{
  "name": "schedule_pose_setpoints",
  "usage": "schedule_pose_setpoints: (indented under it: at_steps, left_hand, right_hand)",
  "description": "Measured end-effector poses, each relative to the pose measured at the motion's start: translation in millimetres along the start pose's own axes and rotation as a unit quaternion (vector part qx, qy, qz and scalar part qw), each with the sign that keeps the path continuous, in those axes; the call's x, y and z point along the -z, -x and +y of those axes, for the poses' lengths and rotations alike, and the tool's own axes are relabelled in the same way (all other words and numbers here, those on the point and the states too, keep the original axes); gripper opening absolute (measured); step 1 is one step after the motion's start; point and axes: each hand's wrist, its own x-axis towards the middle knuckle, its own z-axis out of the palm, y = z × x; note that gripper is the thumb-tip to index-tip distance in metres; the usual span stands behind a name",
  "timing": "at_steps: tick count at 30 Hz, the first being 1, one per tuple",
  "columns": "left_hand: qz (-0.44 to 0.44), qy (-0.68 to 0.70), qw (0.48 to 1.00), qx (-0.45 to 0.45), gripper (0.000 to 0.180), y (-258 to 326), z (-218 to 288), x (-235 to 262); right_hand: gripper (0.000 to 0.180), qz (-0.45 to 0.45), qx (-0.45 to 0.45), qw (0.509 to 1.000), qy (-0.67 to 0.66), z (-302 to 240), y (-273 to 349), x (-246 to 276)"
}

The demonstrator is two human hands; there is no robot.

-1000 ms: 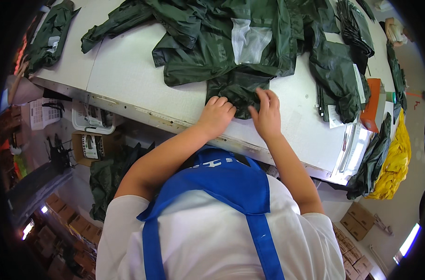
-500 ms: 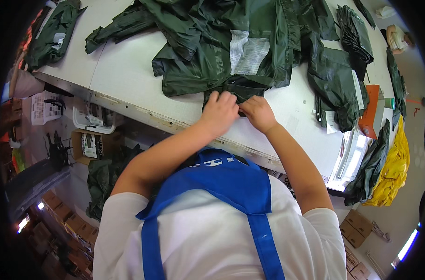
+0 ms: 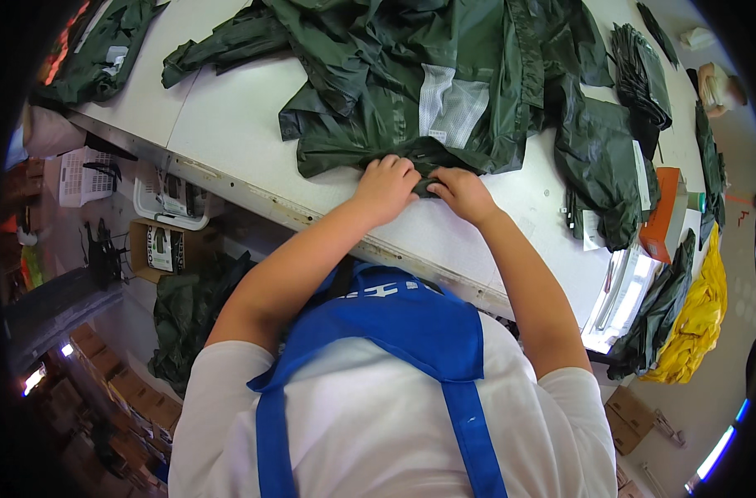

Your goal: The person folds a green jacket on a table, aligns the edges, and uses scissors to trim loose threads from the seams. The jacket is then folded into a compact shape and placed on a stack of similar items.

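A dark green rain jacket [image 3: 345, 95] lies spread on the white table [image 3: 237, 137], its lower hem toward me. A white mesh panel [image 3: 454, 104] with a small label shows in its middle. At the hem, my left hand [image 3: 385, 189] is closed with its fingers curled over the green fabric. Close on its right, my right hand [image 3: 463, 194] pinches the same hem edge between thumb and fingers. The fabric is bunched between the two hands, and my fingers partly hide the fold.
To the right lie a folded green garment [image 3: 598, 158], a stack of dark folded pieces [image 3: 642, 79] and an orange box [image 3: 663, 216]. A yellow garment [image 3: 690, 311] hangs past the table's right side. Another green bundle [image 3: 100, 54] sits far left; a white basket [image 3: 86, 178] stands below.
The dark pocket-like opening at the hem has been folded under, and the bunched fabric is smaller. Both hands remain at the hem. The whole view has shifted slightly.
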Motion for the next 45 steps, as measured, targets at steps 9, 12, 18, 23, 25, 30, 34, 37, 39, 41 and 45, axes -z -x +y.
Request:
schedule_pose_setpoints:
  at_steps: [9,12,18,23,25,30,34,37,39,41,45]
  left_hand:
    - [-0.099,-0.023,0.991,0.085,0.033,-31,-9,-4]
    - [0.008,-0.101,0.993,0.061,0.035,-15,5,-7]
    - [-0.121,-0.028,0.988,0.088,0.028,-25,-16,11]
    - [-0.180,-0.009,0.976,0.118,0.029,-47,-23,31]
    - [-0.151,0.000,0.978,0.143,0.028,-50,-23,28]
    - [-0.051,-0.035,0.995,0.075,0.032,-39,-38,22]
    - [-0.115,-0.086,0.981,0.134,0.044,-40,-31,48]
    - [-0.191,-0.110,0.962,0.161,0.053,-37,-47,47]
    - [-0.147,-0.164,0.967,0.124,0.054,-31,-52,41]
    - [-0.134,-0.210,0.964,0.097,0.055,-26,-52,44]
    - [-0.164,-0.240,0.955,0.049,0.053,-21,-48,59]
  right_hand:
    - [0.030,0.059,0.070,0.990,0.110,-7,5,15]
    - [0.026,0.018,0.033,0.997,0.060,4,-5,12]
    - [0.021,0.017,-0.097,0.990,0.103,-16,-15,20]
    - [0.025,0.059,0.047,0.983,0.165,-14,-7,26]
    - [0.028,0.040,0.058,0.979,0.189,-3,-11,23]
    - [0.029,0.033,-0.088,0.988,0.120,-4,-32,21]
    - [0.025,0.006,-0.166,0.984,0.060,-9,-36,23]
    - [0.025,-0.004,-0.117,0.987,0.107,-11,-34,22]
    - [0.030,0.026,-0.073,0.987,0.143,-19,-28,25]
    - [0.041,0.023,-0.039,0.979,0.201,-37,-19,30]
    - [0.041,-0.023,-0.044,0.966,0.253,-27,-20,23]
